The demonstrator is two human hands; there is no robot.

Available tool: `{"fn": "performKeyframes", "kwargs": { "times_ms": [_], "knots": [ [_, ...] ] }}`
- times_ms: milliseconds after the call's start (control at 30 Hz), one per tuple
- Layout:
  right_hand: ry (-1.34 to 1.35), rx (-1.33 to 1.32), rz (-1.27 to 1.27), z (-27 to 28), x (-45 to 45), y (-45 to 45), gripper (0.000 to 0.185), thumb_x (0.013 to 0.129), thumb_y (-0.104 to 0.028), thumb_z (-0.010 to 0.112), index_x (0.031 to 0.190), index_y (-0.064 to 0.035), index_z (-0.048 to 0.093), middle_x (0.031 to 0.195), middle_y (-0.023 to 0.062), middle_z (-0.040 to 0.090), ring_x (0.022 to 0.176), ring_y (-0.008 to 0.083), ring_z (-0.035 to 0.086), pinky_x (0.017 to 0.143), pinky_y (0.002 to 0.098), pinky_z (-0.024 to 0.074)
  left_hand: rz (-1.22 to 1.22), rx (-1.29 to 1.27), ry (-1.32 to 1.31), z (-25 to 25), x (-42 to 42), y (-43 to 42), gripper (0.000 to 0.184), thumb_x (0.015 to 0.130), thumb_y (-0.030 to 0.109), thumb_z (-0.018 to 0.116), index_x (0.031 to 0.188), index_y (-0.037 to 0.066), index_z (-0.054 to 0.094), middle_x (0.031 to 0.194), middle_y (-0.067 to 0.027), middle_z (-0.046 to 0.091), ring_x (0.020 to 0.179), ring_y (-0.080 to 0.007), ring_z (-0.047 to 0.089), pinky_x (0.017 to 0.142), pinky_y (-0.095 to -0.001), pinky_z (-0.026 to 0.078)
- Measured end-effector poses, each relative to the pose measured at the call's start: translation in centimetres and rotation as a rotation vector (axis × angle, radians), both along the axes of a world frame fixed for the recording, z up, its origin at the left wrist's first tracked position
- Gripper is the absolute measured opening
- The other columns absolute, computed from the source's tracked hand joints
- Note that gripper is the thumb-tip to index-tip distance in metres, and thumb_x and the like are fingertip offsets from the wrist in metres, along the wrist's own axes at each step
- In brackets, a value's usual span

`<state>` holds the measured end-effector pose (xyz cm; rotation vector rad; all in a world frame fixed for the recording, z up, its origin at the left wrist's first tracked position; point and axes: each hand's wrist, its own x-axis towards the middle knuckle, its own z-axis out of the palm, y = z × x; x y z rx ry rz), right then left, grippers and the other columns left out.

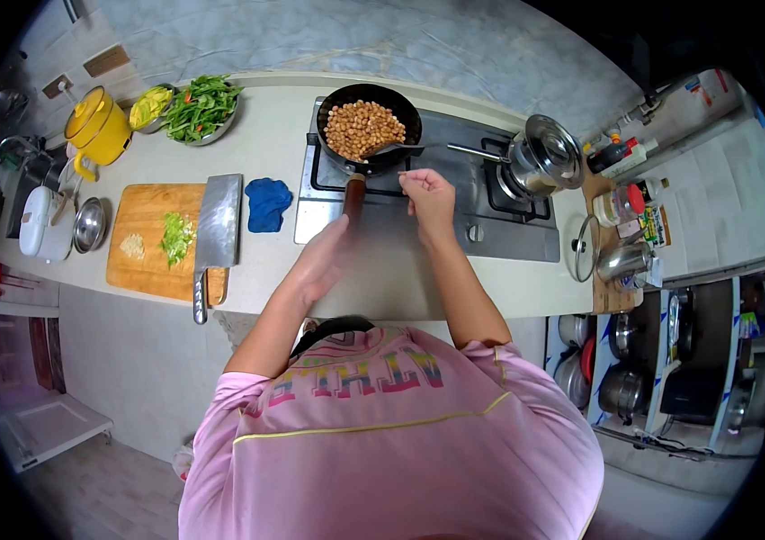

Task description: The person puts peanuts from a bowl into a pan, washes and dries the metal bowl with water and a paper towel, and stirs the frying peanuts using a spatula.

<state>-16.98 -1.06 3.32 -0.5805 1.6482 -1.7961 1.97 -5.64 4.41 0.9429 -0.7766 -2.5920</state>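
Observation:
Beside the wooden handle point(354, 200) of a black wok point(412, 106), my left hand point(321, 263) is slightly blurred. It looks open, with outstretched fingers close to the handle; whether they touch it I cannot tell. Brown peanuts point(360, 129) fill much of the wok, which sits on the left burner. A metal spatula point(436, 145) rests in it, its handle pointing right. My right hand point(429, 196) is just below and right of the wok, thumb and fingers pinched together. Whatever is in the pinch is too small to name.
A lidded steel pot point(535, 171) stands on the right of the gas stove point(513, 236). To the left lie a blue cloth point(268, 204), a cleaver point(219, 225) and a cutting board point(153, 270) with chopped vegetables. Green peppers point(201, 108) and a yellow pot point(97, 128) stand behind.

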Motion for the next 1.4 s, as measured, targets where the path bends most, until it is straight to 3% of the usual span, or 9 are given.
{"fn": "performKeyframes", "kwargs": {
  "times_ms": [200,300,500,667,867,1033,1167,1300,1400],
  "knots": [
    [-0.451,-0.023,0.337,4.5,3.8,1.5,0.008,0.080,-0.007,0.059,0.084,-0.0015,0.056,0.063,-0.0001,0.050,0.048,0.0060,0.043,0.040,0.0208,0.0337,0.104,-0.031,0.053,-1.0,3.0,0.3,0.033,0.092,0.029,0.045,0.118,0.008,0.046,0.094,-0.0063,0.061,0.079,-0.0129,0.060,0.072,-0.0281,0.051],
    [-0.414,-0.028,0.499,3.9,6.2,1.2,0.008,0.079,-0.006,0.059,0.085,-0.0009,0.055,0.063,0.0001,0.050,0.048,0.0062,0.043,0.042,0.0202,0.0337,0.260,-0.040,0.081,-0.4,6.2,1.5,0.032,0.092,0.027,0.046,0.117,0.008,0.045,0.095,-0.0055,0.059,0.082,-0.0129,0.060,0.073,-0.0287,0.052],
    [-0.283,-0.040,0.861,2.2,16.5,1.1,0.009,0.079,-0.001,0.060,0.087,0.0001,0.056,0.063,0.0012,0.052,0.048,0.0057,0.043,0.042,0.0188,0.0355,0.522,-0.003,-0.016,-7.7,12.7,6.2,0.029,0.088,0.031,0.053,0.106,0.010,0.050,0.093,-0.0034,0.056,0.083,-0.0131,0.057,0.076,-0.0297,0.050],
    [-0.157,0.044,1.035,2.4,27.1,2.8,0.009,0.079,-0.001,0.061,0.087,0.0005,0.056,0.063,0.0006,0.052,0.047,0.0046,0.043,0.041,0.0173,0.0343,0.608,-0.035,0.119,-8.9,19.1,8.3,0.022,0.090,0.031,0.047,0.098,0.011,0.048,0.088,0.0006,0.055,0.083,-0.0097,0.056,0.075,-0.0262,0.047],
    [-0.044,0.028,1.300,0.2,46.3,3.9,0.009,0.079,-0.003,0.063,0.086,-0.0006,0.058,0.067,0.0014,0.054,0.048,0.0039,0.043,0.041,0.0169,0.0326,0.929,-0.040,0.065,-8.8,36.9,14.3,0.025,0.089,0.027,0.050,0.107,0.010,0.049,0.095,-0.0033,0.054,0.088,-0.0154,0.054,0.080,-0.0334,0.047],
    [0.080,0.039,1.565,-3.4,67.5,5.3,0.011,0.077,-0.007,0.064,0.085,0.0003,0.060,0.068,-0.0003,0.057,0.050,0.0027,0.043,0.043,0.0175,0.0310,1.556,0.016,0.125,-12.5,55.4,21.4,0.028,0.087,0.022,0.052,0.110,0.006,0.048,0.099,-0.0105,0.055,0.090,-0.0209,0.055,0.083,-0.0374,0.049],
    [0.445,-0.167,1.736,-10.0,83.8,7.1,0.011,0.071,-0.010,0.067,0.074,-0.0005,0.062,0.061,0.0028,0.058,0.054,0.0089,0.051,0.048,0.0245,0.0391,2.048,0.020,0.135,-12.5,67.0,30.2,0.027,0.085,0.019,0.056,0.106,0.003,0.051,0.095,-0.0097,0.056,0.089,-0.0205,0.055,0.084,-0.0358,0.048],
    [1.024,-0.492,1.886,-12.7,96.0,11.5,0.010,0.068,-0.014,0.062,0.069,-0.0041,0.061,0.070,0.0145,0.062,0.061,0.0295,0.059,0.057,0.0371,0.0458,2.437,0.064,0.104,-12.3,72.7,38.6,0.030,0.084,0.018,0.057,0.109,0.002,0.051,0.097,-0.0089,0.056,0.090,-0.0202,0.055,0.087,-0.0339,0.046],
    [1.313,-0.686,1.939,-16.7,103.4,14.3,0.008,0.068,-0.011,0.058,0.073,-0.0064,0.062,0.075,0.0128,0.063,0.070,0.0297,0.060,0.062,0.0397,0.0475,2.662,0.117,0.106,-12.6,73.1,43.3,0.031,0.085,0.018,0.055,0.111,0.002,0.050,0.100,-0.0092,0.056,0.091,-0.0207,0.055,0.087,-0.0332,0.046]
  ]
}}
